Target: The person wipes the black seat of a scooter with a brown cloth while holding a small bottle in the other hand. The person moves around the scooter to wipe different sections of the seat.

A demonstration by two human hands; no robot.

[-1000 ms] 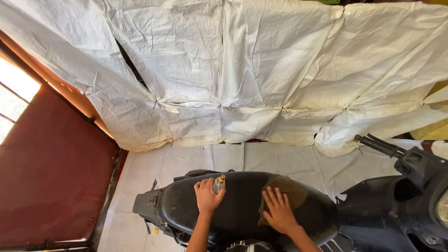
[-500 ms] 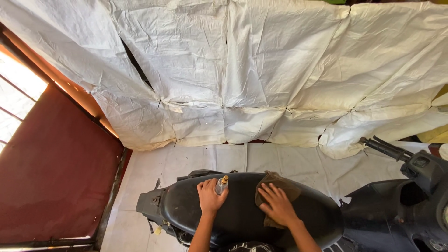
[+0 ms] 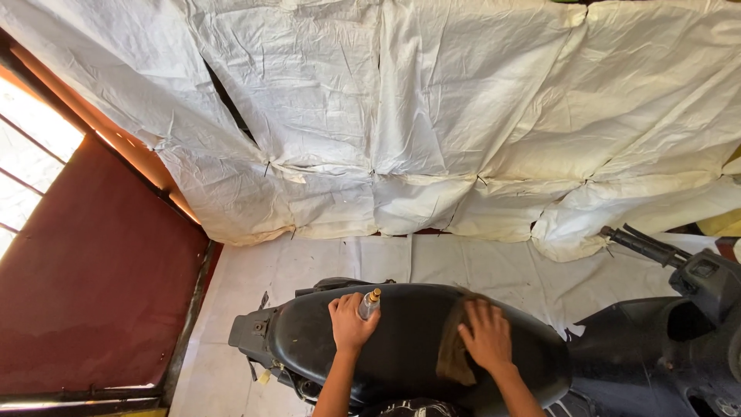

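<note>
Red door (image 3: 93, 286) at 9 o'clock, white sheets (image 3: 432, 116) hung at 12. Left hand (image 3: 351, 323), fingers wrapped around small bottle (image 3: 370, 303), rests on black scooter seat (image 3: 401, 340) at 6. Right hand (image 3: 486, 336), fingers spread flat, presses brown cloth (image 3: 454, 351) on seat. Handlebar (image 3: 644, 247) at 3. Step in hand looks like wiping seat; next stroke likely needs steady pressure.

small bottle (image 3: 370, 303) upright, brown cloth (image 3: 453, 351) flat on seat (image 3: 409, 324)

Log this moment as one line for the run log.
left hand: grips small bottle | right hand: flat on brown cloth | surface: black scooter seat
</note>
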